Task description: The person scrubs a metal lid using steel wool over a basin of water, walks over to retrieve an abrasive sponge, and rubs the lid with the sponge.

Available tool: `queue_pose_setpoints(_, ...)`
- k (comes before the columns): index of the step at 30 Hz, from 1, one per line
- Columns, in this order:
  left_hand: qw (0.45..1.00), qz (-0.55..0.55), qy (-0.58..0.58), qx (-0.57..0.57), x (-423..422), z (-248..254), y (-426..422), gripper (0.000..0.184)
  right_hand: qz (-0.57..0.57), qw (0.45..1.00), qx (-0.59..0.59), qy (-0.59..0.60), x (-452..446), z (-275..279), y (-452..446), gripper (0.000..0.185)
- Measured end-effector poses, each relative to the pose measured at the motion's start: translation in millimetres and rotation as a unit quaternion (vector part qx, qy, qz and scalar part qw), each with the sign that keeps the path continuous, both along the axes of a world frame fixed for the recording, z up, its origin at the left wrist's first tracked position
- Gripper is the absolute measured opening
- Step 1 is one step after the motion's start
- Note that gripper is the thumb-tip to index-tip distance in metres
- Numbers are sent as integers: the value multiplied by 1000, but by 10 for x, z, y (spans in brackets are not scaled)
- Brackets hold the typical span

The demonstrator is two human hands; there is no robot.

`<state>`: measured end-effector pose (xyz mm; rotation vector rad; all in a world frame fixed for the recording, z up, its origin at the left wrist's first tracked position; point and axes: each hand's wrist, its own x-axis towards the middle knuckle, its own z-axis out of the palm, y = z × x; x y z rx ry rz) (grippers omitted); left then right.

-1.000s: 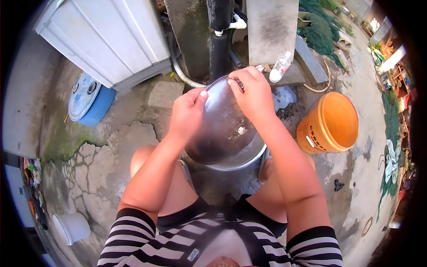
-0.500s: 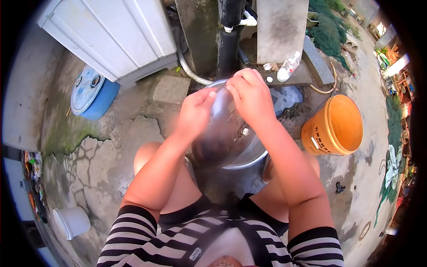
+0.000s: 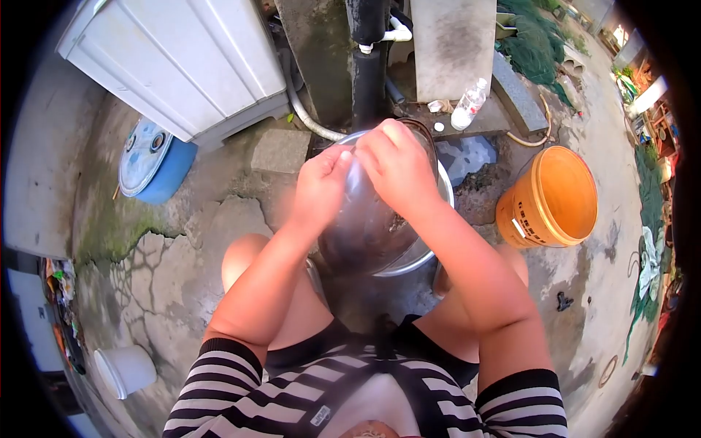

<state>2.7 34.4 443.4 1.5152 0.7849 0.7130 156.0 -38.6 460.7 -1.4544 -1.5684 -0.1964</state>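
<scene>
A dark, shiny round thing, shaped like a pan or a large lid, is tilted over a silver metal basin between my knees. My left hand is closed at its upper left edge, thumb and fingers pinched. Close beside it, my right hand is closed too, its curled fingers at the upper edge near the left thumb. Haze blurs the surface of the round thing, and its exact kind is unclear. Most of the basin is hidden behind it and my right forearm.
An orange bucket stands to the right. A plastic bottle is beyond the basin, near a black pipe. At left are a blue drum, a white ribbed unit and a white bucket. The concrete floor is cracked.
My right hand has shifted slightly left and down, closer to my left hand. The round thing has turned, and the small white spot on it is no longer visible.
</scene>
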Motion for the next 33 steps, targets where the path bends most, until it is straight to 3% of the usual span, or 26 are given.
queue_pose_setpoints(1,999,-1,19,40,-15,67,-24,29,35,999,15,-20,-23,-33,-2,11)
queue_pose_setpoints(6,996,16,46,74,-23,101,-72,29,-154,987,-48,9,417,-82,123,8)
queue_pose_setpoints(8,993,22,46,111,0,85,-85,29,-142,989,-34,0,376,-131,100,9)
queue_pose_setpoints(11,982,12,50,181,-25,-69,-10,29,3,1000,8,-22,44,-26,-28,12)
queue_pose_setpoints(15,986,2,46,159,-52,20,-12,31,-140,988,-54,27,479,-160,101,14)
queue_pose_setpoints(18,991,-2,7,135,-67,68,-40,33,-183,944,-135,239,746,-102,144,19)
queue_pose_setpoints(24,998,-31,-54,31,-191,99,78,38,-177,984,-15,-33,971,-177,111,19)
queue_pose_setpoints(27,996,-47,-64,-38,-228,82,138,35,-66,980,-148,119,1015,-41,18,19)
queue_pose_setpoints(30,998,-51,-42,-23,-256,90,180,30,-70,981,-136,119,911,43,-15,17)
queue_pose_setpoints(33,987,-43,63,140,-216,181,124,25,-19,988,-135,69,744,153,-60,14)
